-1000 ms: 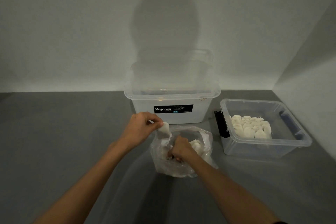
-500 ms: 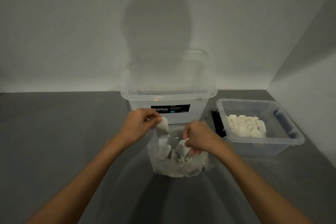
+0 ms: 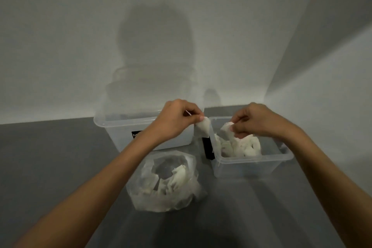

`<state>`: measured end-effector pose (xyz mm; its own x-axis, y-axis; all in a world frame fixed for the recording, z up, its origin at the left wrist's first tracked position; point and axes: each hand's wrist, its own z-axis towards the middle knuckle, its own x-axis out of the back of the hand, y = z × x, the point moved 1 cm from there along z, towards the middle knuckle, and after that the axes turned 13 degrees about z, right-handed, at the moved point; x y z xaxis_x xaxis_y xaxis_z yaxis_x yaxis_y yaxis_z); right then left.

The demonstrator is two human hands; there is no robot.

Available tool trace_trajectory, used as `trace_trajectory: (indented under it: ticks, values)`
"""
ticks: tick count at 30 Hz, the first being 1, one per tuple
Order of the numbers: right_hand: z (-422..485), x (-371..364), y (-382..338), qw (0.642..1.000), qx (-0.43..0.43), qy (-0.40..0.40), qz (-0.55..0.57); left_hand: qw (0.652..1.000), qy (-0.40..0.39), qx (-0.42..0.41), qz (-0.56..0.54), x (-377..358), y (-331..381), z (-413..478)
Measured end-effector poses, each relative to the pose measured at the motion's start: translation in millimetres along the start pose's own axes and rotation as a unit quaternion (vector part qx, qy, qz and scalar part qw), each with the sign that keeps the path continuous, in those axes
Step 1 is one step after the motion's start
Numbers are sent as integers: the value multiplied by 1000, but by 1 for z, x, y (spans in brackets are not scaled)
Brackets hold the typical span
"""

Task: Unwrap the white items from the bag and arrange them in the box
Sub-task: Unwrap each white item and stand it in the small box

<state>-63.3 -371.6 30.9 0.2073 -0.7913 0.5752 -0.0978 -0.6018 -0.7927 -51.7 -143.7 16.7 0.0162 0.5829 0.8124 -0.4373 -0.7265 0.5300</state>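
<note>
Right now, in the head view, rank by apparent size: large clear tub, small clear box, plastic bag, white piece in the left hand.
1. Large clear tub.
2-3. Small clear box and plastic bag look alike; the bag is nearer, so no ranking.
4. White piece in the left hand.

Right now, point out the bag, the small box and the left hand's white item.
bag (image 3: 137, 189): head view, left wall.
small box (image 3: 251, 168): head view, front wall.
white item (image 3: 202, 130): head view, its middle.

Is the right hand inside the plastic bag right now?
No, the right hand pinches a white item over the small clear box, apart from the bag.
</note>
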Motion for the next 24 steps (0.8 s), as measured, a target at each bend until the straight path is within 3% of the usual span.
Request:
trace_trajectory:
  ticks: [4,8,15,24]
  values:
    - [6,38,16,997,29,46,-53,1000,-5,-24,-11,-26,37,34]
    - [21,54,42,989,45,50,-130,998,-32,-25,47,-69,55,64]
    - [61,34,96,984,-10,-31,-173,961,-170,-6,219,-151,48,88]
    - [94,-11,133,964,-51,-102,-242,928,-258,61,262,-206,34,93]
